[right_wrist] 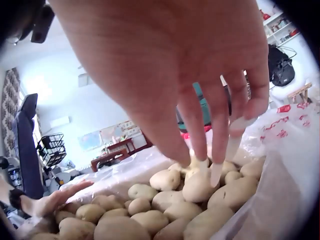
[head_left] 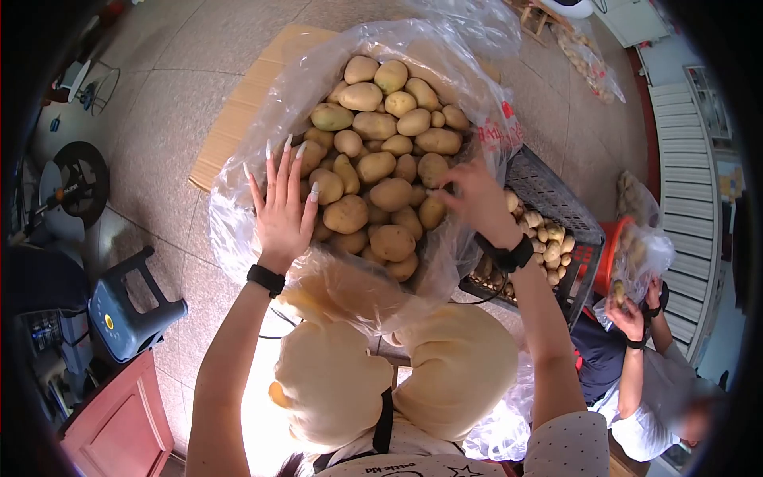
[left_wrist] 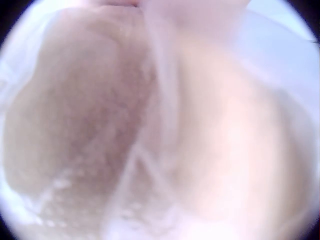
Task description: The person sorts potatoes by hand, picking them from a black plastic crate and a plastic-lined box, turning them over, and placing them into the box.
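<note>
A big clear plastic bag (head_left: 238, 226) lies wide open, filled with potatoes (head_left: 375, 167). Spread flat, my left hand (head_left: 284, 208) rests at the bag's left side, its long-nailed fingers straight over the plastic and the nearest potatoes. At the right side of the heap is my right hand (head_left: 477, 203), holding nothing, its fingers pointing down. In the right wrist view those fingers (right_wrist: 216, 125) reach loosely extended to a potato (right_wrist: 198, 187), fingertips right at its top. The left wrist view is blurred, mostly the translucent plastic (left_wrist: 165, 90) close up.
A black crate (head_left: 556, 191) with smaller potatoes stands right of the bag, beside a red bucket (head_left: 610, 246). Another person (head_left: 628, 318) works there, holding a potato. Cardboard (head_left: 226, 135) lies under the bag. A blue stool (head_left: 131, 306) and a fan (head_left: 79, 187) stand left.
</note>
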Motion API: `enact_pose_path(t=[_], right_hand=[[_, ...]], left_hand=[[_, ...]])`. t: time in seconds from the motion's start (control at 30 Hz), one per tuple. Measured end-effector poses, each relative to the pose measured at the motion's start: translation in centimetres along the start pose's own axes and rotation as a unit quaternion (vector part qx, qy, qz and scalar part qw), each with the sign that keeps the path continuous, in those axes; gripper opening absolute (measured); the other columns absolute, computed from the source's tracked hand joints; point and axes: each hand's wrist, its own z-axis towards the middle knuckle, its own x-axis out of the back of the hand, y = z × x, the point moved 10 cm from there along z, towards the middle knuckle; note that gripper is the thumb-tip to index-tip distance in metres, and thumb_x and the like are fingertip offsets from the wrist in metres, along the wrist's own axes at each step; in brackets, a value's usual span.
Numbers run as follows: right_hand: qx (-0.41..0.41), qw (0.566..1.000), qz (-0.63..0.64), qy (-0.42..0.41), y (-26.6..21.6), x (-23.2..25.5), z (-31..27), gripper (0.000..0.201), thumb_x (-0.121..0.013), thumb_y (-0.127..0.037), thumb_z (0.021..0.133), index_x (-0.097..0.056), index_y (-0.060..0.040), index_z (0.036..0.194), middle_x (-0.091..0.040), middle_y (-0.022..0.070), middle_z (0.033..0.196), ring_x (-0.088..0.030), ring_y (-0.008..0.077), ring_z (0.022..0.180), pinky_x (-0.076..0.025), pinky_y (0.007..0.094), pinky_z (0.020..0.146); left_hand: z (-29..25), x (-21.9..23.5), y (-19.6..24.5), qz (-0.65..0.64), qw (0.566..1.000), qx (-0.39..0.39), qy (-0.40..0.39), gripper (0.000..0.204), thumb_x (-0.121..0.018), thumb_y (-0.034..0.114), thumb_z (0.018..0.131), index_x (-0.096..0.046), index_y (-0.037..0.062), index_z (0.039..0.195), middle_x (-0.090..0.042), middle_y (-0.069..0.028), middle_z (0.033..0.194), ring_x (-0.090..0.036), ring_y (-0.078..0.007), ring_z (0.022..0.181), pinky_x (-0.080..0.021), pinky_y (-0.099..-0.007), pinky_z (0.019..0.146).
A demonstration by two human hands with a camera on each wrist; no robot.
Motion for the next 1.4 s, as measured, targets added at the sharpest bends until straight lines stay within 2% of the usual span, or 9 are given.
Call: enact_pose_path(t=[0.07, 0.3, 0.4, 0.47, 0.57, 0.8, 1.0, 1.07, 1.4], right_hand=[[-0.025, 0.994, -0.055, -0.096, -0.4, -2.0, -0.7, 0.022, -0.076, -0.018, 0.075, -0.069, -0.0111, 0.094, -0.063, 0.0090, 0.090, -0.054, 0.0314, 0.098, -0.046, 0.0410, 0.086], [-0.048, 0.998, -0.001, -0.033, 1.6, -2.2, -0.6, 0.025, -0.079, -0.018, 0.073, -0.068, -0.0120, 0.094, -0.063, 0.0074, 0.085, -0.055, 0.0300, 0.097, -0.046, 0.0417, 0.085], [-0.140, 0.982, 0.122, -0.027, 3.5, -1.2, 0.6, 0.025, -0.079, -0.023, 0.075, -0.067, -0.0111, 0.093, -0.066, 0.0079, 0.085, -0.057, 0.0296, 0.096, -0.046, 0.0412, 0.085], [-0.149, 0.987, -0.030, 0.058, 2.9, 0.8, 1.7, 0.033, -0.079, -0.032, 0.075, -0.066, -0.0077, 0.092, -0.069, 0.0102, 0.086, -0.058, 0.0313, 0.097, -0.046, 0.0440, 0.085], [-0.123, 0.970, -0.204, 0.044, 2.6, -2.0, 2.6, 0.049, -0.080, -0.042, 0.071, -0.064, -0.0046, 0.098, -0.069, 0.0128, 0.086, -0.059, 0.0339, 0.096, -0.044, 0.0478, 0.086], [-0.179, 0.970, -0.157, -0.056, 4.4, -4.2, 3.4, 0.062, -0.085, -0.041, 0.062, -0.059, -0.0059, 0.107, -0.069, 0.0147, 0.087, -0.058, 0.0346, 0.100, -0.039, 0.0462, 0.091], [-0.108, 0.980, -0.152, -0.066, 4.3, -3.8, 3.3, 0.059, -0.087, -0.036, 0.060, -0.062, -0.0119, 0.107, -0.070, 0.0108, 0.092, -0.057, 0.0308, 0.102, -0.039, 0.0432, 0.091], [0.014, 0.982, -0.180, -0.060, 2.3, -3.7, 3.5, 0.056, -0.087, -0.031, 0.061, -0.067, -0.0155, 0.111, -0.070, 0.0073, 0.094, -0.056, 0.0275, 0.104, -0.039, 0.0415, 0.090], [0.091, 0.985, -0.100, -0.106, 3.3, -3.3, 3.9, 0.063, -0.083, -0.023, 0.065, -0.067, -0.0262, 0.126, -0.069, 0.0010, 0.098, -0.050, 0.0243, 0.099, -0.039, 0.0400, 0.095]], left_hand=[[0.0, 0.0, -0.1, -0.001, 1.000, 0.003, 0.000, 0.060, -0.039, 0.025, 0.098, -0.025, 0.0069, 0.153, -0.022, -0.0102, 0.161, -0.014, -0.0325, 0.150, 0.000, -0.0536, 0.121], [-0.1, 0.4, -0.1, -0.054, 0.998, -0.012, 0.012, 0.060, -0.038, 0.024, 0.095, -0.028, 0.0053, 0.151, -0.024, -0.0113, 0.160, -0.014, -0.0333, 0.150, -0.001, -0.0546, 0.120], [-0.3, 0.5, -0.3, -0.066, 0.998, -0.012, 0.017, 0.059, -0.039, 0.025, 0.095, -0.031, 0.0037, 0.150, -0.025, -0.0121, 0.159, -0.015, -0.0349, 0.149, -0.002, -0.0558, 0.120], [-0.3, 0.4, -0.2, -0.070, 0.997, -0.012, 0.020, 0.059, -0.038, 0.025, 0.095, -0.031, 0.0034, 0.150, -0.025, -0.0124, 0.159, -0.016, -0.0352, 0.149, -0.002, -0.0556, 0.120], [-0.3, 0.4, -0.3, -0.074, 0.997, -0.011, 0.020, 0.059, -0.038, 0.025, 0.095, -0.031, 0.0034, 0.150, -0.025, -0.0127, 0.159, -0.016, -0.0360, 0.149, -0.004, -0.0556, 0.120], [-0.3, 0.6, -0.1, -0.059, 0.998, -0.015, 0.034, 0.060, -0.038, 0.021, 0.094, -0.029, 0.0034, 0.150, -0.027, -0.0129, 0.158, -0.015, -0.0341, 0.150, -0.003, -0.0537, 0.121], [-0.2, 1.0, 0.0, -0.063, 0.997, -0.011, 0.033, 0.059, -0.039, 0.021, 0.094, -0.031, 0.0033, 0.149, -0.028, -0.0128, 0.158, -0.015, -0.0338, 0.150, -0.003, -0.0538, 0.121], [-0.3, 0.9, 0.0, -0.067, 0.997, -0.010, 0.033, 0.058, -0.040, 0.021, 0.094, -0.031, 0.0033, 0.149, -0.028, -0.0128, 0.158, -0.015, -0.0337, 0.150, -0.003, -0.0538, 0.121], [-0.4, 0.9, -0.1, -0.061, 0.998, -0.009, 0.032, 0.058, -0.041, 0.021, 0.094, -0.031, 0.0039, 0.149, -0.028, -0.0127, 0.158, -0.015, -0.0338, 0.150, -0.003, -0.0540, 0.121]])
